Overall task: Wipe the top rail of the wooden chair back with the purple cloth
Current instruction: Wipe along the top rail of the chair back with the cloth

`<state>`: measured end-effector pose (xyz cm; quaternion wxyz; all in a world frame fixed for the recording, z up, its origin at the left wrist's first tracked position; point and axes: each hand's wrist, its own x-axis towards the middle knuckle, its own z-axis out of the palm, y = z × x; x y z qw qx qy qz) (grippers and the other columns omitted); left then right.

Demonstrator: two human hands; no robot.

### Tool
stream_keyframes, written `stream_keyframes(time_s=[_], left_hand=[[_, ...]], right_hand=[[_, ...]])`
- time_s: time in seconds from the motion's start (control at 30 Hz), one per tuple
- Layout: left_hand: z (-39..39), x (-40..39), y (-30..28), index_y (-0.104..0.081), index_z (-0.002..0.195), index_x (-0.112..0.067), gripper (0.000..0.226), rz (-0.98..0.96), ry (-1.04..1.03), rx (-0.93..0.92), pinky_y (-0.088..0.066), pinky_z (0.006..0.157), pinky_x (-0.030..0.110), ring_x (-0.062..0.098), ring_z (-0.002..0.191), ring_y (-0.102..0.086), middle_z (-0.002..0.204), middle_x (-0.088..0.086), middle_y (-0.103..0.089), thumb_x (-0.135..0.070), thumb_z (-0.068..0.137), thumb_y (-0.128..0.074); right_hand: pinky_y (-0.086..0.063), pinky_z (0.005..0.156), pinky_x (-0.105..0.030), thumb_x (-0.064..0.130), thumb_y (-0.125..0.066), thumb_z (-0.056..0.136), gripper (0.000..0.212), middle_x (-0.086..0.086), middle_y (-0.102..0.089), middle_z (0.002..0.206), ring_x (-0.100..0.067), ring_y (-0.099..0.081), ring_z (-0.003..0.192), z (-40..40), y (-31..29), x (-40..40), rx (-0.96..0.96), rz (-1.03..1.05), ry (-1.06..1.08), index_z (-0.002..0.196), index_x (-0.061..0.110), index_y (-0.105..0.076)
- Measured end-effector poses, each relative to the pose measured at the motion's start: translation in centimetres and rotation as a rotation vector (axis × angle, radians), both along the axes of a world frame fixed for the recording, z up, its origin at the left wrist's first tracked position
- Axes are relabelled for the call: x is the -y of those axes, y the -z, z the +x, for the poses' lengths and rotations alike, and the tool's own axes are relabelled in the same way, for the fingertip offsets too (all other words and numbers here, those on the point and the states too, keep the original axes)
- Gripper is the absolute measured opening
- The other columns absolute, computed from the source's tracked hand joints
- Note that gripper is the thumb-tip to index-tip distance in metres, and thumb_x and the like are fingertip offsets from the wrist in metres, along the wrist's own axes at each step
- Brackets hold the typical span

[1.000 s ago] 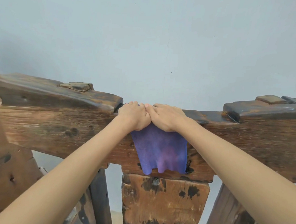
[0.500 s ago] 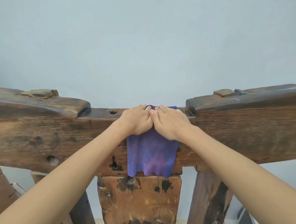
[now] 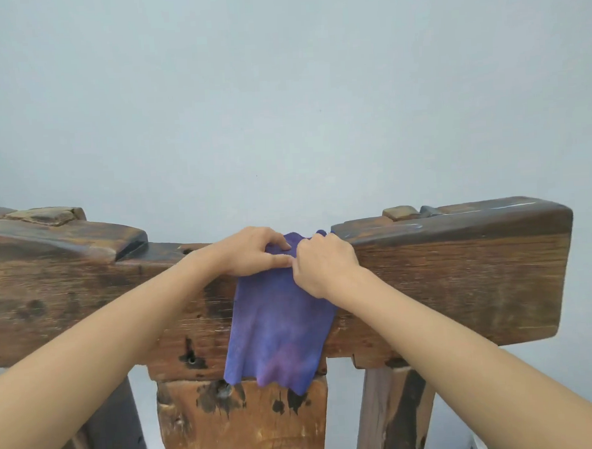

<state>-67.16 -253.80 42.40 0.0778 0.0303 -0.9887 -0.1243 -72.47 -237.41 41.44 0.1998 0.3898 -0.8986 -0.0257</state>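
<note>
Pressing purple cloth (image 3: 276,328) on top rail (image 3: 462,277) — both hands — left (image 3: 251,250), right (image 3: 324,260).

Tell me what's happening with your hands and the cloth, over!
Left hand and right hand both on the purple cloth, fingers curled on it. Cloth draped over the top rail, hanging down the front. Nothing blocking the rail.

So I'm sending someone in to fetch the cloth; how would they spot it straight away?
Look at the wooden chair back against the pale wall, and find the lowered middle stretch of its top rail. The purple cloth is draped over that dip and hangs down the front, with the left hand and right hand on it. It is the only soft, coloured thing among dark, worn wood.
</note>
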Motion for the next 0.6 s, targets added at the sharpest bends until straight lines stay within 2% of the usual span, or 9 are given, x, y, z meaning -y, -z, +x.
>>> stream_keyframes(time_s=[0.1, 0.13, 0.2, 0.27, 0.33, 0.43, 0.5, 0.53, 0.6], left_hand=[[-0.7, 0.7, -1.6, -0.074, 0.100, -0.036, 0.018, 0.094, -0.053, 0.013, -0.049, 0.099, 0.038, 0.015, 0.111, -0.064, 0.116, -0.005, -0.070, -0.044, 0.087, -0.063], [-1.1, 0.9, -1.8, -0.072, 0.105, -0.036, 0.020, 0.088, -0.082, 0.012, -0.049, 0.100, 0.038, 0.015, 0.113, -0.064, 0.123, -0.003, -0.069, -0.040, 0.087, -0.063], [-1.8, 0.9, -2.1, -0.059, 0.133, -0.032, 0.046, 0.096, -0.151, 0.066, -0.045, 0.107, 0.038, 0.015, 0.124, -0.059, 0.142, -0.002, -0.058, -0.038, 0.088, -0.064], [-2.4, 0.7, -2.6, -0.041, 0.151, -0.026, 0.068, 0.147, -0.202, 0.190, -0.039, 0.114, 0.038, 0.018, 0.133, -0.053, 0.151, -0.002, -0.050, -0.035, 0.087, -0.062], [-2.9, 0.4, -3.0, -0.039, 0.152, -0.024, 0.072, 0.134, -0.213, 0.257, -0.039, 0.114, 0.039, 0.019, 0.132, -0.053, 0.148, -0.003, -0.054, -0.032, 0.084, -0.060], [-3.0, -0.1, -3.6, -0.056, 0.139, -0.022, 0.059, 0.111, -0.206, 0.231, -0.048, 0.103, 0.037, 0.020, 0.116, -0.062, 0.121, -0.008, -0.069, -0.026, 0.080, -0.062], [-3.0, -0.2, -3.6, -0.073, 0.113, -0.020, 0.036, 0.114, -0.175, 0.187, -0.051, 0.077, 0.030, 0.018, 0.088, -0.065, 0.078, -0.015, -0.069, -0.019, 0.078, -0.062], [-2.9, -0.2, -3.6, -0.075, 0.099, -0.017, 0.026, 0.123, -0.164, 0.159, -0.047, 0.067, 0.028, 0.018, 0.077, -0.061, 0.065, -0.014, -0.063, -0.016, 0.077, -0.063], [-2.5, -0.4, -3.5, -0.070, 0.083, -0.016, 0.011, 0.144, -0.160, 0.104, -0.042, 0.062, 0.028, 0.017, 0.068, -0.056, 0.061, -0.009, -0.057, -0.014, 0.075, -0.065]], right_hand=[[-0.039, 0.073, -0.033, 0.020, -0.048, 0.097, 0.021, -0.015, -0.060, 0.121, -0.036, -0.058, 0.105, -1.4, -3.2, -0.8, 0.148, 0.076, -0.022, 0.112, 0.010, -0.060], [-0.040, 0.071, -0.034, 0.017, -0.050, 0.094, 0.016, -0.014, -0.059, 0.120, -0.034, -0.056, 0.098, -1.8, -4.0, -1.0, 0.198, 0.099, -0.019, 0.108, 0.011, -0.056], [-0.048, 0.074, -0.036, 0.017, -0.049, 0.091, 0.026, -0.013, -0.059, 0.122, -0.032, -0.056, 0.097, -2.7, -5.3, -0.8, 0.307, 0.133, -0.003, 0.116, 0.010, -0.051], [-0.053, 0.091, -0.041, 0.018, -0.049, 0.089, 0.047, -0.012, -0.059, 0.133, -0.032, -0.059, 0.113, -3.4, -6.2, -0.7, 0.395, 0.160, 0.024, 0.135, 0.008, -0.049], [-0.051, 0.101, -0.044, 0.018, -0.049, 0.085, 0.060, -0.011, -0.058, 0.141, -0.032, -0.058, 0.126, -3.9, -6.6, -0.6, 0.428, 0.166, 0.031, 0.144, 0.007, -0.048], [-0.056, 0.088, -0.038, 0.020, -0.050, 0.083, 0.052, -0.012, -0.064, 0.131, -0.031, -0.063, 0.115, -3.8, -6.5, -0.5, 0.416, 0.159, -0.002, 0.132, 0.007, -0.056], [-0.053, 0.072, -0.034, 0.020, -0.051, 0.084, 0.033, -0.012, -0.066, 0.117, -0.030, -0.065, 0.098, -3.6, -6.3, -0.4, 0.378, 0.145, -0.030, 0.114, 0.008, -0.058], [-0.054, 0.070, -0.034, 0.020, -0.052, 0.083, 0.030, -0.011, -0.067, 0.112, -0.030, -0.066, 0.094, -3.6, -6.1, -0.4, 0.369, 0.127, -0.037, 0.110, 0.008, -0.059], [-0.055, 0.073, -0.034, 0.017, -0.053, 0.080, 0.032, -0.011, -0.068, 0.105, -0.031, -0.067, 0.092, -3.6, -5.8, -0.8, 0.362, 0.068, -0.042, 0.109, 0.009, -0.064]])
